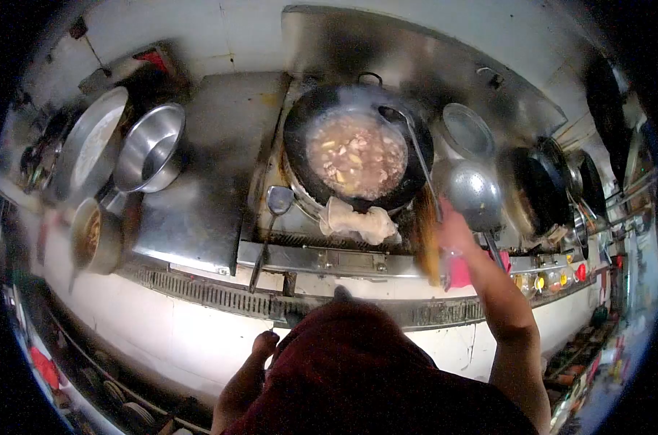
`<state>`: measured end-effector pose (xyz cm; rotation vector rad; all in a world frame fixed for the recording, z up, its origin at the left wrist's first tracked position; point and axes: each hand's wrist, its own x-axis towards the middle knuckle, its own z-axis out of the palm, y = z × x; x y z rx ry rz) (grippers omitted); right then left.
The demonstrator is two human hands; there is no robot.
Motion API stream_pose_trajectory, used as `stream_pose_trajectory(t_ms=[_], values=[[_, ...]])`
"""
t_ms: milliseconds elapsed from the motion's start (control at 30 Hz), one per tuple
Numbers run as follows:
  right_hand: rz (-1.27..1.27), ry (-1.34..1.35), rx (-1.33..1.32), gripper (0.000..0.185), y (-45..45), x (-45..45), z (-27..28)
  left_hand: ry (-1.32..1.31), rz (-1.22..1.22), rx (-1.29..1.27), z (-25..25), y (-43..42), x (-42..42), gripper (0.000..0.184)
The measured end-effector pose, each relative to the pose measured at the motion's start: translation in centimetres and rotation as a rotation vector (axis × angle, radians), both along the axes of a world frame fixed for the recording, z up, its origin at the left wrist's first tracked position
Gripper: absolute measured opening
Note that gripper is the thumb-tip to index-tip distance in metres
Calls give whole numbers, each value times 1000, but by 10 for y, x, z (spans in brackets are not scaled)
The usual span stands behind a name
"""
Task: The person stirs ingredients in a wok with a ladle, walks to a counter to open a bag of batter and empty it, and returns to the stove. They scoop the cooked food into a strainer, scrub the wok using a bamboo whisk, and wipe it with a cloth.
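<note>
Over the stove (311, 259), the right hand (452, 226) has its fingers closed round the end of a ladle (422, 165), whose long handle slants across the right rim of the wok (300, 145). The ladle's bowl sits by the wok's far right wall, beside the pale food (358, 156) and its cloudy liquid; whether it touches the metal cannot be told. The food lies in the middle of the wok, under a thin veil of steam.

For good stirring, the cook would probably do best to lead the bowl down the curved wall and under the pieces, in slow sweeps, so that nothing catches at the bottom and little slops over. The grip at the handle's far end seems sensible, as it leaves the fingers outside the rim, away from the steam.

The left hand (266, 341) hangs low by the body, fingers curled; whether it has hold of anything cannot be told. Should the wok need steadying, the folded cloth (358, 221) at its near rim looks the safer place to grip. A spatula (280, 199) lies to the left.
</note>
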<state>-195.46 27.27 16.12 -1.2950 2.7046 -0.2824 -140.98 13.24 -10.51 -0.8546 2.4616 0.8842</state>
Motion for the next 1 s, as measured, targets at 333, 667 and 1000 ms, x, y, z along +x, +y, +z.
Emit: stream_pose_trajectory(t_ms=[333, 667, 1000], values=[[-736, -2267, -612, 34, -32, 62, 9, 556, 393, 657, 100, -21, -189, 34], [-483, -1992, -330, 42, 4, -20, 78, 860, 1470, 1267, 151, -34, -408, 31], [237, -259, 160, 77, 16, -35, 91, 1042, 1625, 1100, 159, -26, -425, 12]])
